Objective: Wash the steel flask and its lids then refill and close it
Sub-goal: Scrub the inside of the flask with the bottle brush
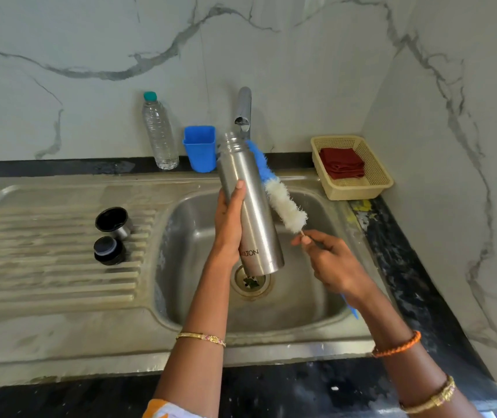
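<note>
My left hand [228, 224] grips the open steel flask [250, 206] around its middle, holding it tilted above the sink basin [199, 236], mouth up near the tap [243, 111]. My right hand [331, 263] holds the handle of a bottle brush [280, 194] with blue and white bristles. The bristles lie against the flask's right outer side. Two lids stand on the drainboard at the left: a steel cup lid [114, 222] with a black inside and a black stopper lid [109, 250].
A clear plastic water bottle [159, 134] and a blue plastic cup [200, 147] stand behind the sink. A cream basket [374, 173] with a red cloth [343, 162] sits at the back right. The drain [251, 282] lies below the flask. No water runs from the tap.
</note>
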The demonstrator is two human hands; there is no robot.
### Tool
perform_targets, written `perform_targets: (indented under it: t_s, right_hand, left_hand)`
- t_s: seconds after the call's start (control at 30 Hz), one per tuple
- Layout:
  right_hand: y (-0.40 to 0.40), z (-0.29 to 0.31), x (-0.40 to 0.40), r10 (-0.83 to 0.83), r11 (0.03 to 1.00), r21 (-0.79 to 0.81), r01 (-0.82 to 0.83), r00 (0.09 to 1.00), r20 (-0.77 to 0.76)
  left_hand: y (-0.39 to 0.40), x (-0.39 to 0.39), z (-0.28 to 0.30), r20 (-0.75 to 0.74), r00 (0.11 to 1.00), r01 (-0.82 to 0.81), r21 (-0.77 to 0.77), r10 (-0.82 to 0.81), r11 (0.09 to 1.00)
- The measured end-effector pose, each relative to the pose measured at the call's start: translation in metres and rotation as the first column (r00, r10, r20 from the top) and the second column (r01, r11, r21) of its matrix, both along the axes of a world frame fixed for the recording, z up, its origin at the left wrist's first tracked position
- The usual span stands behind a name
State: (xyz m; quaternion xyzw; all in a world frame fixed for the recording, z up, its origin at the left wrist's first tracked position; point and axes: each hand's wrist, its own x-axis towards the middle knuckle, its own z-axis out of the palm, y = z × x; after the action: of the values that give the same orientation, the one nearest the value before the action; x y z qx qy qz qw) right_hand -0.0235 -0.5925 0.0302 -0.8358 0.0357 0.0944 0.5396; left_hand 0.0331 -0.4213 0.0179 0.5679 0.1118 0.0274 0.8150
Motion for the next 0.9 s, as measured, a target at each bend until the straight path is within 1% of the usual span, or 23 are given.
perform_targets:
  t_s: [0.07,0.1,0.2,0.27,0.33,0.43,0.5,0.53,0.63,0.7,0.77,0.9]
  right_hand:
    - [0.0,-0.001,-0.007,0.01,1.0,0.007,-0.01,1.0,0.013]
    - [0.001,-0.003,-0.015,0.018,1.0,0.006,-0.018,0.999,0.038]
    - [0.004,-0.016,-0.046,0.09,0.994,-0.081,-0.079,0.985,0.149]
    - [0.004,-0.02,-0.058,0.094,0.992,-0.105,-0.075,0.977,0.191]
    - [0.006,-0.018,-0.05,0.068,0.994,-0.097,-0.05,0.979,0.192]
    - [0.007,-0.015,-0.017,-0.007,0.999,-0.03,0.011,0.991,0.136]
    - [0.004,-0.013,-0.003,-0.014,1.0,-0.024,0.017,0.992,0.122]
    - [0.002,-0.013,-0.002,-0.007,0.999,-0.036,0.012,0.991,0.135]
    - [-0.001,-0.019,-0.019,0.028,0.997,-0.071,-0.015,0.982,0.188]
    - [0.002,-0.022,-0.037,0.073,0.995,-0.083,-0.056,0.973,0.217]
    - [0.008,-0.02,-0.043,0.079,0.996,-0.064,-0.067,0.975,0.207]
    - [0.013,-0.01,-0.018,-0.014,0.999,0.037,0.009,0.991,0.13]
  left_hand:
    - [0.0,0.0,-0.002,0.008,1.0,-0.015,0.02,0.014,1.0]
    - [0.002,0.002,-0.003,-0.012,0.999,-0.032,0.004,0.032,0.999]
    - [0.011,0.007,-0.008,-0.113,0.99,-0.097,-0.066,0.089,0.993]
    - [0.015,0.007,-0.011,-0.136,0.987,-0.096,-0.058,0.088,0.994]
    - [0.012,0.002,-0.012,-0.134,0.991,-0.03,-0.048,0.023,0.998]
    - [0.003,-0.004,-0.013,-0.138,0.984,0.109,-0.029,-0.112,0.994]
    - [0.0,-0.003,-0.014,-0.114,0.981,0.157,-0.032,-0.16,0.987]
    - [0.0,-0.001,-0.014,-0.105,0.983,0.147,-0.03,-0.149,0.989]
    - [0.007,0.007,-0.014,-0.097,0.995,0.025,-0.022,-0.027,0.999]
    - [0.015,0.009,-0.018,-0.112,0.994,-0.006,-0.021,0.004,1.0]
    - [0.016,0.004,-0.02,-0.128,0.991,0.04,-0.017,-0.042,0.999]
    - [0.011,-0.013,-0.017,-0.127,0.962,0.233,-0.078,-0.242,0.969]
